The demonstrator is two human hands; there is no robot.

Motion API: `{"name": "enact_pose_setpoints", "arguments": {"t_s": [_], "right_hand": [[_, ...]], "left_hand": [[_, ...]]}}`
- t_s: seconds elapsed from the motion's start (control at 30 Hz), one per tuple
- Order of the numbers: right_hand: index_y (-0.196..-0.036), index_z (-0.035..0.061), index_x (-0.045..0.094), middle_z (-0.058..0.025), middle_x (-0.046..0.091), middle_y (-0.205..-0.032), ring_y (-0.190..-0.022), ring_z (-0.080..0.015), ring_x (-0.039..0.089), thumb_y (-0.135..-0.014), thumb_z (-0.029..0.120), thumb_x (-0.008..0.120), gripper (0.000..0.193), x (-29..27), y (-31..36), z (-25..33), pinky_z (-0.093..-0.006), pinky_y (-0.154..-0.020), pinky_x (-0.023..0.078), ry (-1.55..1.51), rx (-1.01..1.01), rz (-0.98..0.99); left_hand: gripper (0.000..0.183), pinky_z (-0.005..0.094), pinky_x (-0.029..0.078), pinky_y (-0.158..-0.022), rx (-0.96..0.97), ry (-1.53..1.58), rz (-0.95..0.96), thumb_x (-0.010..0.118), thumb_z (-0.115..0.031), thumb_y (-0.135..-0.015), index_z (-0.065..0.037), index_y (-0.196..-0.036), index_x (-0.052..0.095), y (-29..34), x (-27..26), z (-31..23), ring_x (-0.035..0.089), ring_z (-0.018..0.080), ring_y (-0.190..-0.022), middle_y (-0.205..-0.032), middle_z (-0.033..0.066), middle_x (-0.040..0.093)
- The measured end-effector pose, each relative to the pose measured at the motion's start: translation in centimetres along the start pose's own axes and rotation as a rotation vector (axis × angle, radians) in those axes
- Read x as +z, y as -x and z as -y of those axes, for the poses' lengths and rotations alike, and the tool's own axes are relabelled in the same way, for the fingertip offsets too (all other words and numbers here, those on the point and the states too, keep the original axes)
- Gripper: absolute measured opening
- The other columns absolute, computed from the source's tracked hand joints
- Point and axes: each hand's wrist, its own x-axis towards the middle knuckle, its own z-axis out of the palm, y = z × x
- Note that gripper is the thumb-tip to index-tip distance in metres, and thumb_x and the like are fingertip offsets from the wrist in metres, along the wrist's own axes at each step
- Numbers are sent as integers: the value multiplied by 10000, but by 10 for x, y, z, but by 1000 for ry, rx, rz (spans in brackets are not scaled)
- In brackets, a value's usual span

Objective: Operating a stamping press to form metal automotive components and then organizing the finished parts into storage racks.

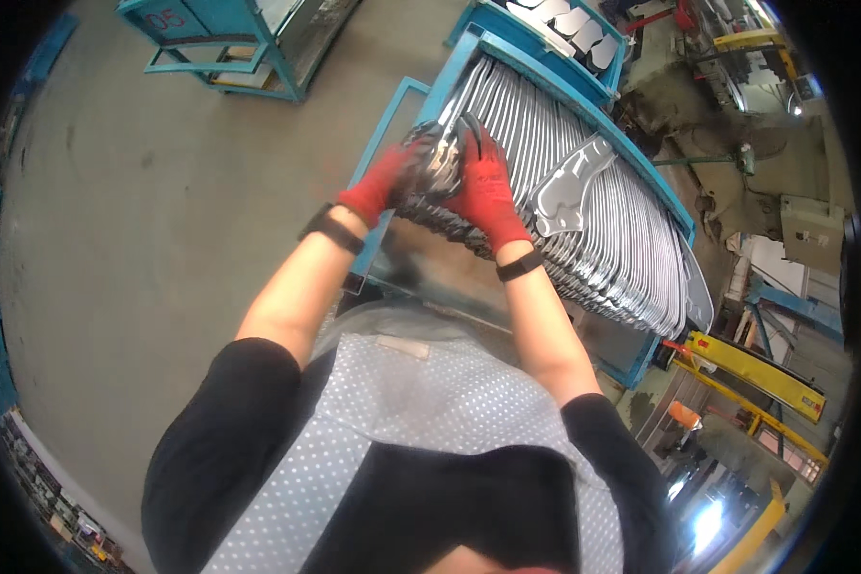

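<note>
Both of my hands wear red gloves with dark fingers and palms. They are at the left end of a long row of stamped metal plates (555, 143), packed upright side by side in a blue metal rack (655, 187). Between the hands is a shiny metal plate (441, 170), partly covered by the gloves. My left hand (402, 172), blurred by motion, closes on its left side. My right hand (486, 187) grips its right side with curled fingers. One loose metal plate (566, 196) lies flat across the row, right of my right hand.
A second blue bin (536, 38) with flat metal pieces stands beyond the rack. Another blue cart (230, 48) is at the far left on the grey floor. Yellow metal bars (756, 373) and machinery stand at the right.
</note>
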Motion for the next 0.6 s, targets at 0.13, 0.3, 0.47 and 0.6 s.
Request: {"name": "enact_pose_setpoints", "arguments": {"t_s": [0.13, 0.3, 0.47, 0.6], "right_hand": [[-1315, -16, 295, -218, 336, -1341, -1213, -386, 355, -499, 184, 820, 991, 12, -3, 0, -437, -1017, 327, -40, -75, 3], [-1302, -46, 300, -238, 345, -1323, -1234, -364, 340, -514, 285, 808, 995, 11, 2, -3, -463, -1052, 251, 116, -37, 33], [-1313, -26, 302, -214, 357, -1334, -1254, -344, 336, -522, 364, 782, 1004, 19, -7, 4, -491, -1055, 229, 152, -100, -37], [-1310, -5, 320, -191, 379, -1330, -1248, -336, 352, -497, 369, 796, 1013, 7, 14, -10, -490, -1050, 242, 88, -33, -49]], "left_hand": [[378, 267, 471, -870, -321, 282, -43, 482, -197, -933, -20, -1266, 453, 14, 21, 24, 541, 106, -1028, -1194, 37, 534], [398, 261, 471, -871, -589, 805, -72, 481, -222, -934, -30, -1280, 438, -2, 16, -19, 547, 98, -998, -1158, 35, 546], [436, 279, 453, -879, -890, 767, -264, 496, -247, -931, -43, -1307, 411, 10, 27, 34, 537, 121, -1027, -1094, 44, 578], [473, 285, 429, -891, -906, 1072, -336, 508, -246, -926, -32, -1330, 385, 1, 46, -35, 521, 131, -1037, -1097, 66, 584]]}}
